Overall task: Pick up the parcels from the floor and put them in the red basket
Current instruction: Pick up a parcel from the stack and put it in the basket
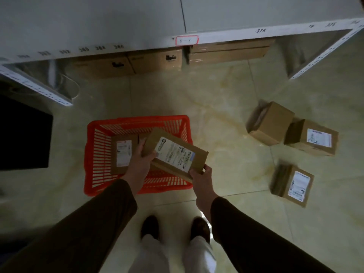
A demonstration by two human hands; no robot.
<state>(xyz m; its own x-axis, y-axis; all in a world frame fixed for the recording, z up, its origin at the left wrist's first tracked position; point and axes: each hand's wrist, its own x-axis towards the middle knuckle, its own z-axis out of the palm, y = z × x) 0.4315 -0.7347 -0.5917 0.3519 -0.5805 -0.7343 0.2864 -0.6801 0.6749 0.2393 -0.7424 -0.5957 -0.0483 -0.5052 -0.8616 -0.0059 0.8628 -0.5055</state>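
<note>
1. I have a flat parcel [174,153] gripped in both hands, tilted, over the right half of the red basket [92,154].
2. My left hand [140,164] is clamped on the parcel's left end, thumb on top near the label.
3. My right hand [201,177] is closed on the parcel's near right corner, fingers curled under the edge.
4. A second parcel [123,154] already lies inside the basket, label up, on the left side, partly behind my left hand.
5. The basket sits on the tiled floor [216,107], just ahead of my shoes [149,226].
6. Three boxes are still on the floor to my right: a plain one [270,123] touching a labelled one [313,137], and a third [292,185] nearer me, apart from that pair.
7. More cartons [155,61] sit under the white shelf [98,26] beyond the basket.
</note>
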